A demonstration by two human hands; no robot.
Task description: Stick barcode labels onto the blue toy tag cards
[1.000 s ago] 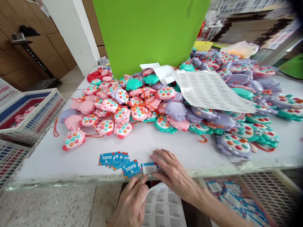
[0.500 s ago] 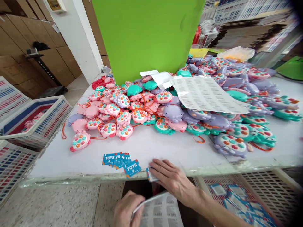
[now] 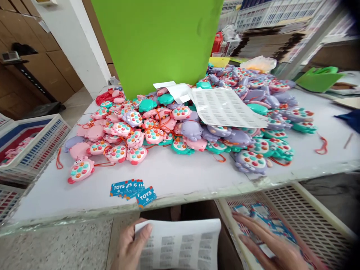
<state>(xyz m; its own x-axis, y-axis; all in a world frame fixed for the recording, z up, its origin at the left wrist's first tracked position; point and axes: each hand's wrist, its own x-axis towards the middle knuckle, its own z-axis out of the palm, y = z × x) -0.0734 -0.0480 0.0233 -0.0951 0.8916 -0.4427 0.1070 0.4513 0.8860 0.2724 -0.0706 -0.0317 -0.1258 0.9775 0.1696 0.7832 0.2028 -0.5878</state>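
My left hand (image 3: pixel 132 243) is closed on the edge of a white sheet of printed labels (image 3: pixel 180 243), thumb on top, below the table's front edge. My right hand (image 3: pixel 271 240) is over a white plastic basket (image 3: pixel 317 210), fingers stretched out and apart. Under it lie several blue-edged cards (image 3: pixel 277 225); a pale card partly shows beneath the fingers, and I cannot tell whether they touch it. Several blue TOYS cards (image 3: pixel 146 195) lie overlapping near the table edge.
Pink, purple and green animal-shaped toys (image 3: pixel 191 129) with orange cords cover much of the white table (image 3: pixel 180 172). More label sheets (image 3: pixel 225 107) lie on them. A green board (image 3: pixel 160 45) stands behind. A basket (image 3: pixel 36 150) with pink toys is at left.
My right hand has left the table edge, where it was on a blue card, and moved right over the basket. That card is gone from the table. The label sheet has come up and flatter into view.
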